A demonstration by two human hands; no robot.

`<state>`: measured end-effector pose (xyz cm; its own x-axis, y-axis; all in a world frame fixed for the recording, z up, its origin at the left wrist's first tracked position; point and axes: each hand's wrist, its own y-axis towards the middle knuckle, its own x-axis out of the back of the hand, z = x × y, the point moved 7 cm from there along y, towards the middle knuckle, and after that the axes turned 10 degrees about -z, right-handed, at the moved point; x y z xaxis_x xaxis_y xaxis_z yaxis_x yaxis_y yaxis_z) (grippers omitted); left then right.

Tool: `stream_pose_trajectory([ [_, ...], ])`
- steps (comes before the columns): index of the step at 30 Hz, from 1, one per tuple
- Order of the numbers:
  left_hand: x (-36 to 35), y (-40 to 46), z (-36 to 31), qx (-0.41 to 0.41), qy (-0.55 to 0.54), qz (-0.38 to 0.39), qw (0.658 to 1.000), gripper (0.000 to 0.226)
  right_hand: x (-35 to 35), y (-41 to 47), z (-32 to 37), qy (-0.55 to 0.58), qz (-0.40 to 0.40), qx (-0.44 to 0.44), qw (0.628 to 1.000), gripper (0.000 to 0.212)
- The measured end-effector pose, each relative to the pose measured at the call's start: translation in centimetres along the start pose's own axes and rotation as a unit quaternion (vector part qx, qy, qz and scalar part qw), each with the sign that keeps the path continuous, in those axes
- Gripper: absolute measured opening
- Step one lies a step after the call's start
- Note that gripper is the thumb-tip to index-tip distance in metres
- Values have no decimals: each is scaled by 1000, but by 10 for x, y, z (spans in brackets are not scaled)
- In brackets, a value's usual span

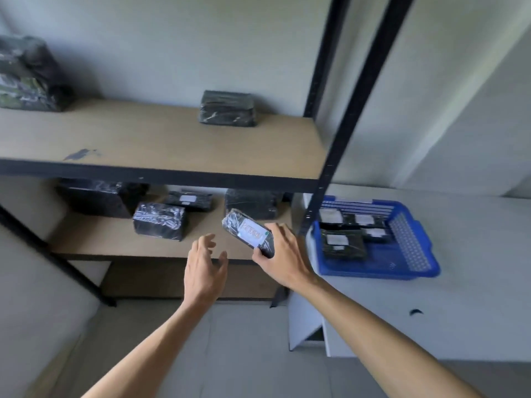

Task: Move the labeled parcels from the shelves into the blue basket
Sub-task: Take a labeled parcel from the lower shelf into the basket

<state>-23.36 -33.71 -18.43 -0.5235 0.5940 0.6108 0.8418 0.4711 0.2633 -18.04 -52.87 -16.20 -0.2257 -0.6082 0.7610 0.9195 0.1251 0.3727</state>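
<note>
Right now our right hand (pixel 280 248) is wrapped around a small black parcel (pixel 248 232), fingers along its far edge and thumb under the near end, tilting it so the white label (pixel 253 231) faces up at us; we judge that angle is for checking the label before carrying it over. Just to the left of it our left hand (pixel 204 262) hangs loose with fingers spread, gripping nothing, probably free after helping lift or ready to steady the load.

To the right of the holding hand, close by, the blue basket (pixel 413 248) sits on the pale surface (pixel 474 282), already carrying several black parcels with their white labels turned upward. That short reach likely explains why one hand does the carrying.

Beyond both hands, the lower shelf (pixel 115 242) holds more wrapped parcels; one flat parcel (pixel 189 201) farther back shows a white label, while the others show none from this angle. Farther up, the upper shelf (pixel 172 139) bears a dark parcel (pixel 228 109) near the wall and a bulkier bundle (pixel 28 76) far left.
</note>
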Motion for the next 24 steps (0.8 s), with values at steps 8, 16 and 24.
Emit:
stream_pose_trajectory([
  [8,-88,-48,-103,-46,-16,77,996,38,112,-31,-109,-121,-11,1,993,56],
  [16,-197,-53,-142,-32,23,142,989,40,172,-21,-241,-200,-27,-88,975,51],
  [24,-265,-54,-142,-25,39,157,987,63,159,7,-321,-171,93,-163,967,56],
])
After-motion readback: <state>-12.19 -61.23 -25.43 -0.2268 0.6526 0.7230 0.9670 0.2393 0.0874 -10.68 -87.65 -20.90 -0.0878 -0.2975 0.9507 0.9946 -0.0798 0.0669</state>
